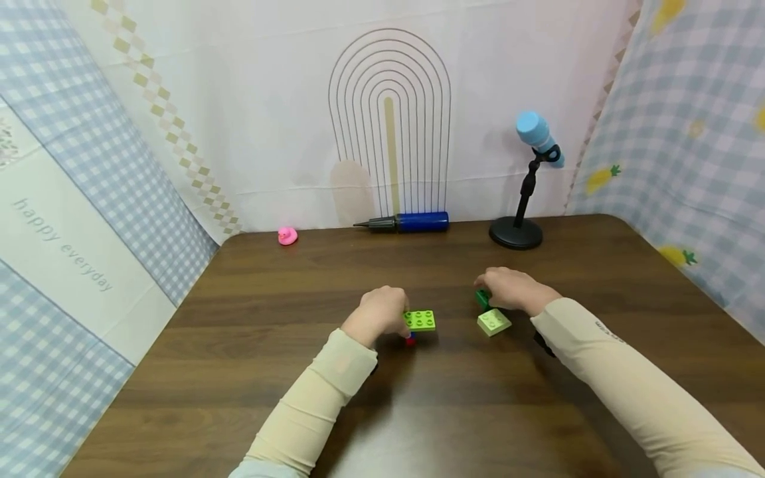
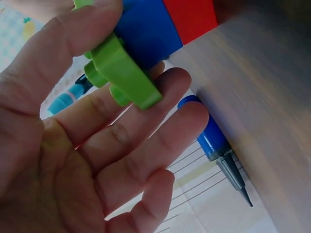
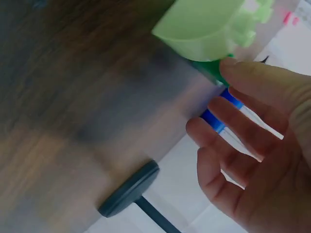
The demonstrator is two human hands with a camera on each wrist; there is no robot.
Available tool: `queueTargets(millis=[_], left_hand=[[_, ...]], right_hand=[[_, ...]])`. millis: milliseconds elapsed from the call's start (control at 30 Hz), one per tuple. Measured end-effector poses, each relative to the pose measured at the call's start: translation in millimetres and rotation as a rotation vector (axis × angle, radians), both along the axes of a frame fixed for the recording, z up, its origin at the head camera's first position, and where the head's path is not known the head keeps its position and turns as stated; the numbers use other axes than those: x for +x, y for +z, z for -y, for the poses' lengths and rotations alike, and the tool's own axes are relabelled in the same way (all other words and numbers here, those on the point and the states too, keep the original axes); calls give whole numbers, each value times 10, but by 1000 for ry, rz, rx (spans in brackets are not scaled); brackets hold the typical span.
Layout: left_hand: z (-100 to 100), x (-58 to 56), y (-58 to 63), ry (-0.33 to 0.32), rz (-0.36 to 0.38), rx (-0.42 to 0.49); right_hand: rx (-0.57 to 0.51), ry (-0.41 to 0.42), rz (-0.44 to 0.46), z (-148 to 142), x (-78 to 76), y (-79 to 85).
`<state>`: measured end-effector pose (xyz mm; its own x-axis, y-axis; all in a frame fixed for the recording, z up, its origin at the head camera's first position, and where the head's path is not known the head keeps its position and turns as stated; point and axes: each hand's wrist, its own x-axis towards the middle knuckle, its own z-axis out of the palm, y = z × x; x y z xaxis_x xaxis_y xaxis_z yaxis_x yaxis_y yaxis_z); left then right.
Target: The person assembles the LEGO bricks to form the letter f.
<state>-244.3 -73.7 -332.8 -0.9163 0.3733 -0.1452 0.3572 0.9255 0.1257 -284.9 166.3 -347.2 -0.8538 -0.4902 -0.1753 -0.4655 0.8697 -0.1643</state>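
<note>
My left hand pinches a lime green toy building block between thumb and fingers. In the left wrist view a blue block is joined beneath it, with a red block under the blue one. Over to the right, my right hand grips a dark green block low over the table; its thumb shows against it in the right wrist view. A pale green block with studs on top lies just in front of that hand, and partly hides the dark green one in the right wrist view.
Along the back edge of the brown table are a pink toy duck, a blue and black hand pump and a black stand holding a light blue cylindrical object. Patterned cloth hangs behind and at the sides.
</note>
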Motion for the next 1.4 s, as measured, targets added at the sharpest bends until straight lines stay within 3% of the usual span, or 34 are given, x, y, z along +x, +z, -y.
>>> queueTargets(millis=[233, 500, 800, 1400], left_hand=[[-4, -1, -13, -8, -1, 11], [10, 0, -3, -5, -2, 13], [1, 4, -1, 1, -2, 3], [0, 16, 4, 2, 28, 23]], right_hand=[[-81, 3, 51, -4, -86, -75], [-258, 8, 67, 152, -21, 78], [-305, 42, 5, 327, 99, 140], [-350, 142, -6, 754, 371, 217]])
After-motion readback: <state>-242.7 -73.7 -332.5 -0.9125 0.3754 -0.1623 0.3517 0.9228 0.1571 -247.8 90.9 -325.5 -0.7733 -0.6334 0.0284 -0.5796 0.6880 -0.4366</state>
